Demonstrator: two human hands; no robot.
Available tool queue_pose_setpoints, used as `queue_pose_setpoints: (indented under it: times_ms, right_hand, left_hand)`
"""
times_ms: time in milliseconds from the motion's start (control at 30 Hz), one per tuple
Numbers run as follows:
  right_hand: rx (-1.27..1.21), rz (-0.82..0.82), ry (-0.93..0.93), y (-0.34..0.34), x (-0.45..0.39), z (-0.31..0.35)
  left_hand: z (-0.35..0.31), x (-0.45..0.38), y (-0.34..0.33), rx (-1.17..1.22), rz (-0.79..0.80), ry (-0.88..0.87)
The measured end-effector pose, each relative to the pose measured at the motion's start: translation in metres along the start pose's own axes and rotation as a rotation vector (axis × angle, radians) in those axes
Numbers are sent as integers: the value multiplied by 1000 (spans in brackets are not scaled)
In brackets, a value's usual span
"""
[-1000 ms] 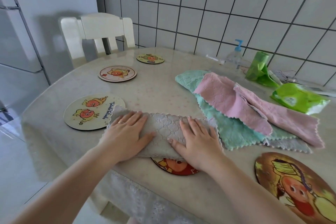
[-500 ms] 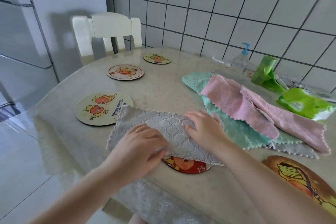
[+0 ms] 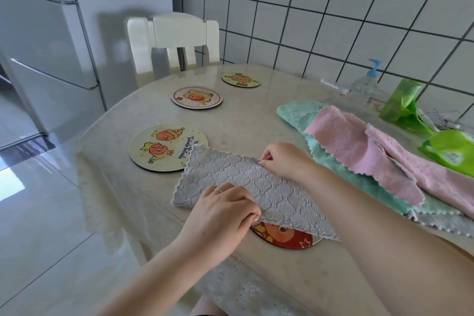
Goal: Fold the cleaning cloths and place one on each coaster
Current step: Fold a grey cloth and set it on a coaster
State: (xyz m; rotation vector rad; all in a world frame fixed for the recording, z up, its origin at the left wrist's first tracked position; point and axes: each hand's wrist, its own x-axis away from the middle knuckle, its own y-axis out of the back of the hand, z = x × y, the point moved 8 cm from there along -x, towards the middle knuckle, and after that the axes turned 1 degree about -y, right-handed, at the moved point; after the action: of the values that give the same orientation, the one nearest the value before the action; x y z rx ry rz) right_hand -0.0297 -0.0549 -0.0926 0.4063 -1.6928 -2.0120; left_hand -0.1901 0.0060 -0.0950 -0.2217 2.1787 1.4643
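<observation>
A folded grey cloth (image 3: 238,182) lies near the table's front edge, over most of a red coaster (image 3: 287,237). My left hand (image 3: 220,215) pinches the cloth's near edge; my right hand (image 3: 284,160) pinches its far edge. One corner of the cloth overlaps a cream coaster with two tomato figures (image 3: 164,146). Two more coasters sit further back, one with a yellow figure (image 3: 196,97) and a small one (image 3: 240,79). A pile of a teal cloth (image 3: 297,113), pink cloths (image 3: 359,146) and a grey cloth (image 3: 446,223) lies to the right.
A white chair (image 3: 174,41) stands behind the table, a fridge (image 3: 38,46) at the left. By the tiled wall are a pump bottle (image 3: 366,82), a green bag roll (image 3: 400,102) and a green wipes pack (image 3: 451,149). The table (image 3: 256,115) has a rounded edge.
My hands went from pressing flat on the grey cloth to pinching its edges. The camera view has shifted right and closer.
</observation>
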Motion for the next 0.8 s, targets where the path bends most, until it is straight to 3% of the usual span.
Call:
queue_pose_setpoints:
  times_ms: [133, 333, 500, 600, 667, 800]
  right_hand:
    - [-72, -100, 37, 7, 9, -4]
    - [-219, -230, 99, 22, 27, -26]
    - [-409, -274, 148, 40, 49, -39]
    - [-557, -252, 145, 52, 57, -40]
    - [-761, -154, 104, 54, 61, -40]
    - [-1233, 392, 45, 29, 81, -23]
  left_hand:
    - [1, 1, 4, -28, -36, 4]
    - [6, 9, 7, 126, -72, 131]
    - [10, 5, 14, 211, -138, 148]
    - [20, -2, 10, 312, -75, 195]
    - [28, -10, 8, 470, -27, 219]
    - [47, -31, 21, 849, -150, 386]
